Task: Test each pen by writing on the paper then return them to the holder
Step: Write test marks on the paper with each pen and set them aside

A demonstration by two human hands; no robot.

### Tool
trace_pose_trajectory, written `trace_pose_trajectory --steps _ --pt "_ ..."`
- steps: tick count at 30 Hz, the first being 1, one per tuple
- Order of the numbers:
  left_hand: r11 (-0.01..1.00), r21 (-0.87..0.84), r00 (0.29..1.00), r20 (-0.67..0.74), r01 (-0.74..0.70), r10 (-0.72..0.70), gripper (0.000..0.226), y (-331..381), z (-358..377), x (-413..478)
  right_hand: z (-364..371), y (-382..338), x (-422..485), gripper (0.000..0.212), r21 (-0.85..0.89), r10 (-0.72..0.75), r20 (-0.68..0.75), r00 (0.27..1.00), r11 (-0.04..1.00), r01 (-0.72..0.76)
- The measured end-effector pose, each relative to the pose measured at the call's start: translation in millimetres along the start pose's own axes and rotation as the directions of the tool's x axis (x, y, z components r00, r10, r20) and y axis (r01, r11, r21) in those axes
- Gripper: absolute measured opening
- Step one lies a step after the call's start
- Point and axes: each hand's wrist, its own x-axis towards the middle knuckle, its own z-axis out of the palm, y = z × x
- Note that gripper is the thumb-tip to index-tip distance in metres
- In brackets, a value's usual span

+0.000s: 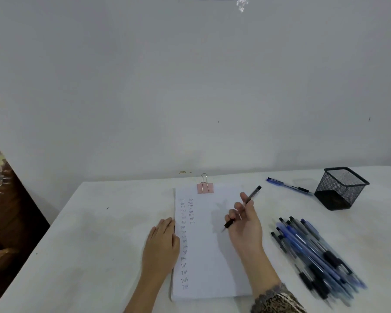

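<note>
A white paper (209, 263) lies in the middle of the table, with two columns of the word "Test" down its left side. My right hand (245, 224) grips a black pen (254, 193), tip pointing down-left just above the paper. My left hand (163, 242) lies flat on the paper's left edge. A pile of several blue and black pens (314, 254) lies to the right of the paper. The black mesh holder (340, 188) stands at the back right and looks empty. One blue pen (288, 185) lies just left of the holder.
A pink binder clip (205, 187) clamps the top of the paper. The white table (88, 233) ends at a plain wall behind. Dark wooden furniture (2, 211) stands past the table's left edge.
</note>
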Motion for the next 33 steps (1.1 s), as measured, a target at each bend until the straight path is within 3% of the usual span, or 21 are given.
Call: trace_pose_trajectory --steps 1,2,3,4,5,6,7,11,14,21,25,28,31,33 --pt "1.0 -0.004 1.0 -0.007 -0.001 0.001 0.074 0.7 -0.3 0.1 -3.7 -19.6 -1.9 0.025 -0.18 -0.066 0.008 0.998 0.981 0.067" --pt "1.0 -0.006 1.0 -0.01 -0.001 0.001 0.078 1.1 -0.2 0.2 -8.7 -40.1 -3.4 0.024 -0.425 -0.154 0.019 0.988 0.893 0.147" --pt "1.0 -0.006 1.0 -0.006 -0.002 0.002 0.08 1.2 0.0 0.0 -15.8 -59.8 -4.3 0.024 -0.672 -0.244 0.034 0.969 0.712 0.203" --pt "1.0 -0.005 1.0 -0.004 0.002 -0.002 0.077 1.2 0.3 0.3 -24.9 -77.6 -3.6 0.025 -0.857 -0.33 0.054 0.942 0.468 0.213" --pt "1.0 0.002 1.0 -0.002 0.003 -0.003 0.072 0.3 1.3 0.7 -35.4 -93.6 -2.7 0.024 -0.956 -0.4 0.082 0.913 0.228 0.186" --pt "1.0 0.004 1.0 -0.005 0.003 -0.003 0.069 0.0 1.6 1.1 -46.1 -106.7 -1.8 0.023 -0.989 -0.439 0.096 0.893 0.06 0.136" --pt "1.0 0.005 1.0 -0.012 -0.004 0.004 0.07 -0.2 1.6 1.7 -55.7 -116.6 -0.7 0.02 -0.997 -0.444 0.082 0.892 -0.043 0.07" --pt "1.0 0.01 0.999 -0.034 -0.023 0.024 0.08 0.9 0.3 1.8 -80.0 -130.2 -2.6 0.017 -0.929 -0.325 -0.094 0.941 -0.311 -0.201" --pt "1.0 0.007 0.999 -0.03 -0.03 0.03 0.084 3.0 -1.9 1.6 -84.8 -131.8 -6.6 0.017 -0.914 -0.283 -0.078 0.956 -0.363 -0.182" --pt "1.0 0.017 0.999 -0.043 -0.011 0.012 0.085 3.5 -2.9 -0.3 -67.7 -164.1 -5.9 0.01 -0.953 -0.218 -0.018 0.976 -0.292 -0.083" --pt "0.999 0.038 0.999 -0.045 -0.007 0.009 0.08 -0.9 2.1 1.6 -23.8 -192.2 40.3 0.024 -0.954 -0.219 0.076 0.973 -0.3 0.007" --pt "0.999 0.036 0.999 -0.034 -0.015 0.017 0.082 -1.3 2.3 1.4 -14.2 -180.9 105.8 0.033 -0.915 -0.144 0.087 0.986 -0.402 0.022" --pt "1.0 0.006 0.999 -0.034 0.013 -0.013 0.079 -1.4 2.5 1.1 -37.4 -158.0 158.6 0.031 -0.77 0.019 0.091 0.996 -0.633 0.082" --pt "0.999 0.006 0.999 -0.007 0.033 -0.033 0.072 -1.1 1.8 3.0 -56.9 -149.0 180.1 0.026 -0.698 0.05 0.104 0.993 -0.708 0.109"
